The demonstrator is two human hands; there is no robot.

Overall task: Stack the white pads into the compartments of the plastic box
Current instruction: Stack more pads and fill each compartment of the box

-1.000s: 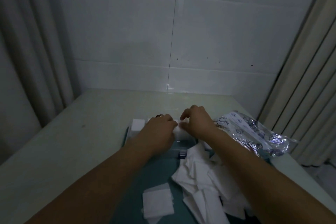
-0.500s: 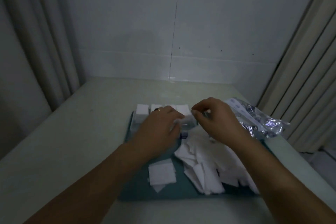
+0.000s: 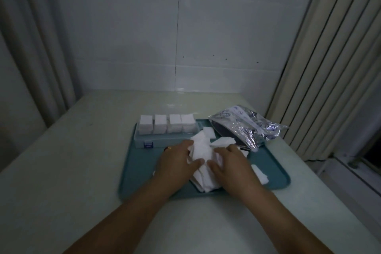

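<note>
Clinic-like room, white tiled wall (image 3: 132,33), curtains (image 3: 35,51), teal tray (image 3: 140,171)

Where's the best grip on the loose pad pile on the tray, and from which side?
Probably its near end, squeezed from both flanks: the loose pad pile is a ragged heap running toward the plastic box, and left hand and right hand already bracket it there. A top pinch would likely lift only a few sheets.
</note>
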